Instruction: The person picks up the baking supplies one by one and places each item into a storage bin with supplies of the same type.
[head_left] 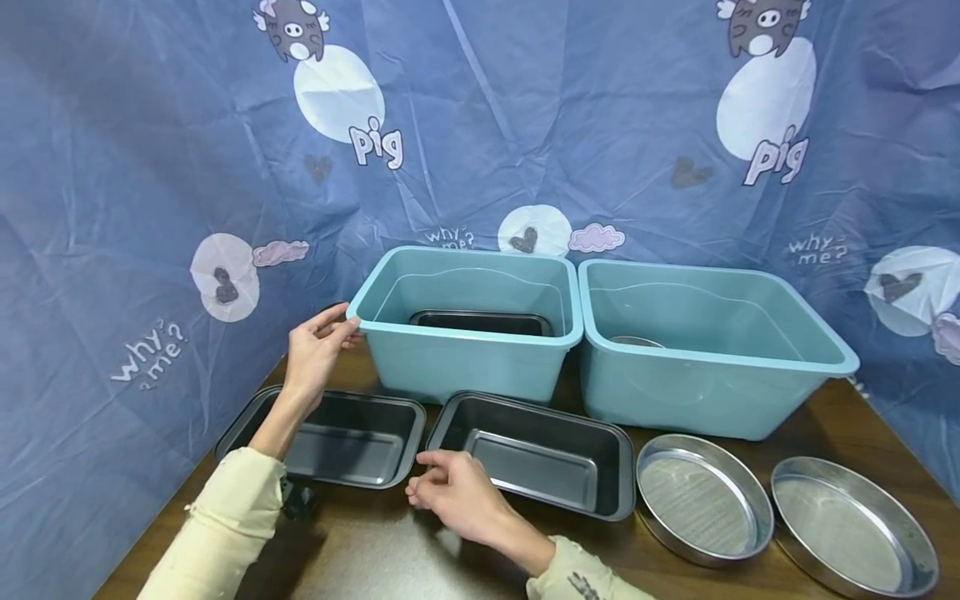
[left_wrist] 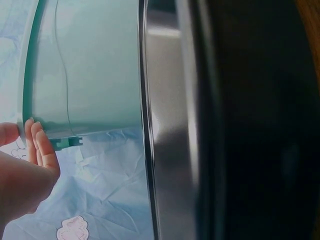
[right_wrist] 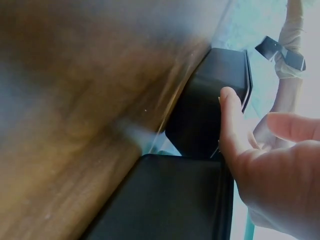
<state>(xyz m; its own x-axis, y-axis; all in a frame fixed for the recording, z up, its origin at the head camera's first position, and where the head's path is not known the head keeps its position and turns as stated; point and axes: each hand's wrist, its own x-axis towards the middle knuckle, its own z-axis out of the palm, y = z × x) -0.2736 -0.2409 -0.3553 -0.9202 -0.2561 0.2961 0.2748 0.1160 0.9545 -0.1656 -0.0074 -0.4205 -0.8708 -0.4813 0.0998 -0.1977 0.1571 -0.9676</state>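
The right hand (head_left: 457, 497), fingers loosely curled and holding nothing, touches the near corner of the middle dark pan (head_left: 536, 454). Left of it lies another dark pan (head_left: 337, 437). Beyond, the left hand (head_left: 318, 350) grips the left teal tub's (head_left: 465, 321) corner rim.

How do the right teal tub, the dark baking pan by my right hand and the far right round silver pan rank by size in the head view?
1. Right teal tub, clearly the largest.
2. Dark baking pan by the right hand.
3. Far right round silver pan, though it looks close to the baking pan, and it sits nearer the camera, so that ranking is unsure.
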